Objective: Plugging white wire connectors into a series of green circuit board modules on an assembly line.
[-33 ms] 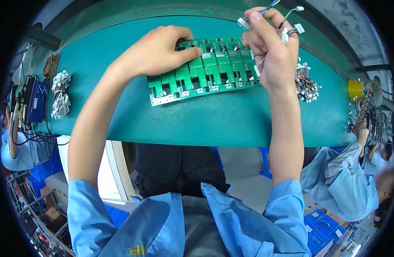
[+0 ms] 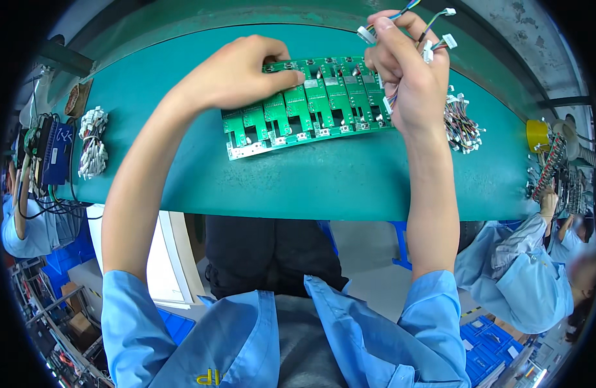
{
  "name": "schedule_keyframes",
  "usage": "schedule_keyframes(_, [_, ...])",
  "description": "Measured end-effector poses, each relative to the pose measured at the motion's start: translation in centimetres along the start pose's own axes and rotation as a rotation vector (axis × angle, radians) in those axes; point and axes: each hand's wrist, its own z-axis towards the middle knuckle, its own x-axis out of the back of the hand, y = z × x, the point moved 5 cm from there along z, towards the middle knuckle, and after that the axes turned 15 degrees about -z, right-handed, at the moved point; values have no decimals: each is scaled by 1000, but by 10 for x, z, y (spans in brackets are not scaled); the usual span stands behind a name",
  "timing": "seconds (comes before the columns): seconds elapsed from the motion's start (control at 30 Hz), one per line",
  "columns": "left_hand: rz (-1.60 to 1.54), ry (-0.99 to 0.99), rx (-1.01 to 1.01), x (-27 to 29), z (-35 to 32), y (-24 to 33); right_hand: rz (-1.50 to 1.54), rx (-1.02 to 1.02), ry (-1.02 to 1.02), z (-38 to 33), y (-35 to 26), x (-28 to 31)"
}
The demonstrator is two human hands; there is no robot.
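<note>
A green panel of several joined circuit boards (image 2: 311, 107) lies flat on the teal table (image 2: 311, 181). My left hand (image 2: 240, 71) grips the panel's far left edge, fingers curled, thumb on the boards. My right hand (image 2: 408, 77) is at the panel's right end and holds a few thin coloured wire leads (image 2: 434, 29) with white plug ends, which stick up above my fingers. Its lower fingers touch the boards. A loose pile of the same wire leads (image 2: 463, 123) lies just right of my right wrist.
A bundle of white-ended wires (image 2: 91, 142) and a blue device with cables (image 2: 57, 152) sit at the table's left end. A yellow roll (image 2: 537, 134) and a rack of parts (image 2: 553, 165) are at the right end. Co-workers in blue sit at the right (image 2: 524, 278) and left (image 2: 23, 220).
</note>
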Motion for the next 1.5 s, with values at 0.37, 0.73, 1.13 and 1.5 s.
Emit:
schedule_keyframes(0.37, [-587,273,489,20,-66,-44,33,-37,98,7,2,20])
schedule_keyframes(0.73, [-1589,232,455,-81,-141,44,81,-2,-12,8,15,25])
schedule_keyframes(1.13, [-223,483,-400,-24,-63,98,-272,179,-150,-3,-3,18])
schedule_keyframes(1.5, [-39,468,-341,-21,-23,70,-395,65,-139,-8,-13,2])
